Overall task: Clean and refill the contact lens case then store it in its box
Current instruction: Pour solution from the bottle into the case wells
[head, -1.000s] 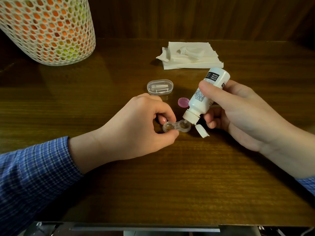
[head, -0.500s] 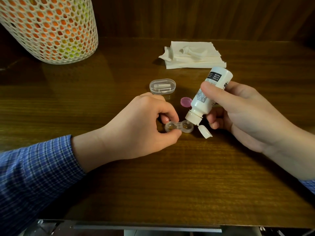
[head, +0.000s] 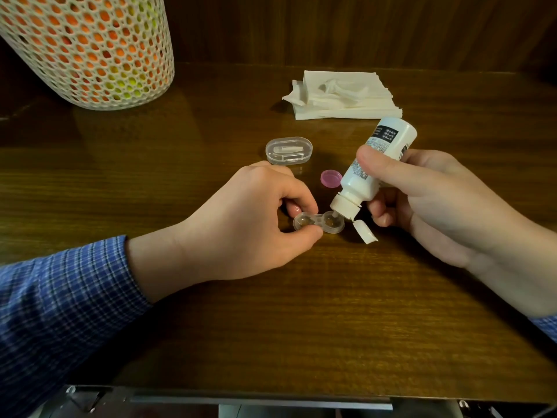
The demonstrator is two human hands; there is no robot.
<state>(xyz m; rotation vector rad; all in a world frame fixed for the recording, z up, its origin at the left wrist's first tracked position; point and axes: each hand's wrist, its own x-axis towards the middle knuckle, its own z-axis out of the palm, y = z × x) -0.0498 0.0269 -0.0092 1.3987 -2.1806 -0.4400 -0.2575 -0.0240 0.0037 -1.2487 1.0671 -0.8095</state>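
1. Nearest the camera, a blue checked sleeve (head: 60,300) covers the left forearm, which lies across the dark wooden table (head: 301,327).
2. The left hand (head: 241,224) is curled nearly closed, thumb and fingertips pinching the left well of the clear contact lens case (head: 318,223), which sits on the table with both wells uncapped.
3. The right hand (head: 437,200) is wrapped around a white solution bottle (head: 373,164), thumb pressed across its label, the other fingers folded behind it.
4. The bottle is tipped steeply, its nozzle pointing down over the right well of the case; whether it touches the well cannot be told. Its flip cap (head: 364,232) hangs open below, just right of the case.
5. A pink lens-case cap (head: 331,178) lies on the table just beyond the case, beside the bottle's neck.
6. Farther back and to the left sits a small clear oval box (head: 288,150), lid closed, with a pale item inside.
7. Beyond that lies a stack of white tissues (head: 343,96).
8. At the far left stands a white mesh basket (head: 90,49) with orange and yellow-green showing through its holes.
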